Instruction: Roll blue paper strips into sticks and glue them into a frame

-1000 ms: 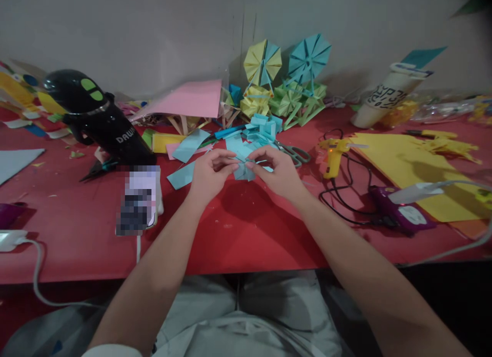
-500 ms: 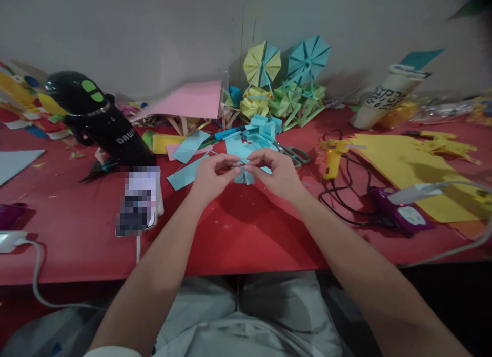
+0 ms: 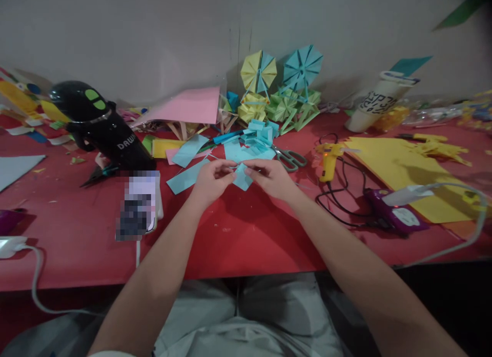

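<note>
A small piece of light blue paper is pinched between my two hands above the red table. My left hand grips its left side with thumb and fingers closed. On the other side, my right hand pinches the right edge. Just beyond the hands lie more blue paper and a heap of folded blue paper pieces. Grey-green handled scissors rest right of that paper. Blue paper strips lie beside my left hand.
A black bottle and a phone are on the left. To the right are a yellow glue gun, its cord, a purple power strip and yellow sheets. Folded paper wheels stand by the wall.
The held blue paper has turned and now shows as a flat, diamond-like square below the fingers. Both hands keep their pinch, and the view has shifted slightly.
</note>
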Available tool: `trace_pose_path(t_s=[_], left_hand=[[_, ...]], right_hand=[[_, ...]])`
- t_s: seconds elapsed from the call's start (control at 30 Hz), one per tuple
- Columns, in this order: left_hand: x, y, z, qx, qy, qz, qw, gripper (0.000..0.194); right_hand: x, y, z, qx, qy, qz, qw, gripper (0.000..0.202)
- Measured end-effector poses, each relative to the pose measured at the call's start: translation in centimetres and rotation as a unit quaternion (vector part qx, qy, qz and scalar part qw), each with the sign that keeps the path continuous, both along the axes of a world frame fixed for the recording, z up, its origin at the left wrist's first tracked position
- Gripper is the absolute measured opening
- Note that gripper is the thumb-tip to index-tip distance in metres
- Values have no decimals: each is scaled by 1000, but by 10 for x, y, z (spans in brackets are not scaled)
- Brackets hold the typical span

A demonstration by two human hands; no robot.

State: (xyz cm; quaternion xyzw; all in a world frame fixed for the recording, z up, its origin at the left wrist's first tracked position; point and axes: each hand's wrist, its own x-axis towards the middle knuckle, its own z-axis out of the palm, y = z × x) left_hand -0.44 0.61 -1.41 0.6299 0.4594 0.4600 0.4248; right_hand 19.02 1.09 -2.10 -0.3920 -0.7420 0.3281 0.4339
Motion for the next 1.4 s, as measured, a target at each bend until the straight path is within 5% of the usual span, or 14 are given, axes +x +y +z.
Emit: trace_pose_path(t_s=[0.2,0.37,0.57,0.73,0.83,0.97,1.13,1.4], left_hand=[[1,-2,3,9,34,-31,999,22],[-3,3,0,19,29,14,999,26],[-1,-1,-2,-16,45,-41,998,26],[-3,0,-4,34,85,41,995,26],[-4,3,-8,20,70,36,997,27],[-2,3,-10,-6,55,15,998,24],[-1,-1,-8,15,73,-3,997,20],[1,-2,-11,23,90,25,995,9]], right_hand=[[-2,0,-2,-21,17,3,1000,28],[-4,0,-2,-64,33,1,997,35],[0,-1,6,-90,18,14,996,33],[-4,-1,6,-146,72,38,986,38],[-9,-1,4,-154,85,36,984,37],[-10,1,3,-132,69,10,989,31],[3,4,4,-222,-9,36,974,25],[31,33,0,-187,181,-137,956,41]])
